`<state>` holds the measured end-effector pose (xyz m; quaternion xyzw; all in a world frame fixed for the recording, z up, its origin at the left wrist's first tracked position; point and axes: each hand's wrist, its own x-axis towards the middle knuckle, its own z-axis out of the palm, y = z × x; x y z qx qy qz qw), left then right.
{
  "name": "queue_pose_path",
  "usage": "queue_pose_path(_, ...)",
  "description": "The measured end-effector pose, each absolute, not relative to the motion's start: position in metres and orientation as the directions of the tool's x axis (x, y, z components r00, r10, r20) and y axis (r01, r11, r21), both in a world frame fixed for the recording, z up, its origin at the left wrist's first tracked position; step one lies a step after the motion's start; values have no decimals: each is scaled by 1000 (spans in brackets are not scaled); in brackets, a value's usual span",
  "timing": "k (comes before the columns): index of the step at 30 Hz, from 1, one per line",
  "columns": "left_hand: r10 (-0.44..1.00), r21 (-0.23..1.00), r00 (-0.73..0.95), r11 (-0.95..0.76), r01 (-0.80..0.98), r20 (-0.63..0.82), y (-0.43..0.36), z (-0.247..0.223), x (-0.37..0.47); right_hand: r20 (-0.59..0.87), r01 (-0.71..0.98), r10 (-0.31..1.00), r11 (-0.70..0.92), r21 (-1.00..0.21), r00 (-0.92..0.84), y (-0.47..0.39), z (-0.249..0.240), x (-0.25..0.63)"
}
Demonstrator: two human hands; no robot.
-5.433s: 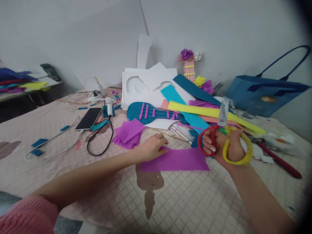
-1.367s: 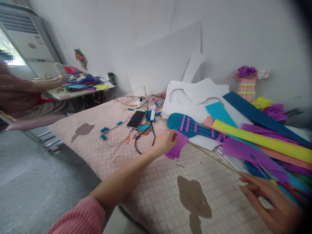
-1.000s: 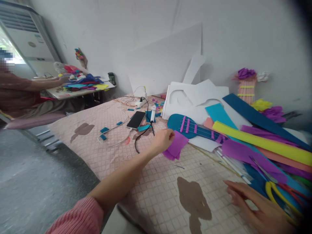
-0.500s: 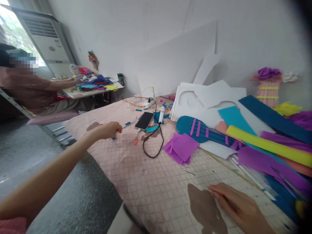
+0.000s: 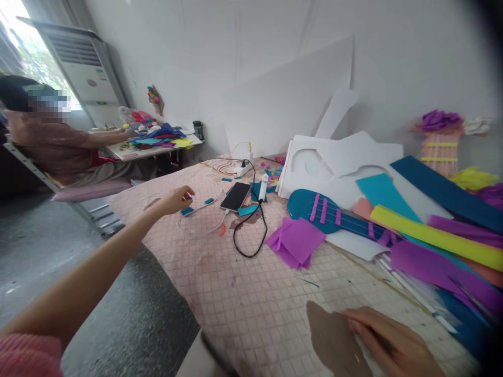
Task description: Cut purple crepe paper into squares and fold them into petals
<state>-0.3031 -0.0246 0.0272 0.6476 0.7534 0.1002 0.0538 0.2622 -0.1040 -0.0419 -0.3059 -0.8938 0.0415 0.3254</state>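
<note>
A grid-patterned, faintly creased cloth [image 5: 236,277] spreads beneath everything. Toward three o'clock lies a smooth teal guitar shape [image 5: 330,223], barred in purple; toward four, a loose fan of thin purple sheets [image 5: 302,240]. My right hand [image 5: 387,337], farther toward four, has its fingers drawn together; whether they pinch anything I can't tell. My left hand [image 5: 172,201], toward nine, curls loosely, fingers parted, just beside small blue pieces [image 5: 187,211]. For bits this flat, I judge a light fingertip pinch best, clear of the white cable [image 5: 200,207].
</note>
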Motion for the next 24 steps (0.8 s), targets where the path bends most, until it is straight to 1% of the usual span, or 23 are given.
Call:
queue_pose_path(4, 973, 186, -216, 228, 956, -82, -11, 20, -314, 546, 532, 597, 794, -295, -588, -104, -44, 263)
queue_pose_path(7, 963, 168, -222, 247, 954, -155, -7, 17, -317, 543, 528, 603, 791, -309, -585, -105, -44, 263)
queue_pose_path(10, 955, 175, -216, 252, 952, -201, -9, 16, -317, 538, 531, 616, 782, -327, -575, -105, -42, 261)
queue_pose_path(16, 955, 235, -201, 252, 939, -220, -11, 17, -310, 533, 532, 639, 765, -363, -555, -104, -41, 259)
queue_pose_path(21, 957, 282, -224, 269, 921, -183, 9, 27, -296, 528, 533, 639, 765, -361, -559, -104, -41, 258)
queue_pose_path(24, 956, 298, -216, 269, 916, -198, 25, 33, -286, 516, 538, 649, 757, -370, -559, -105, -40, 258)
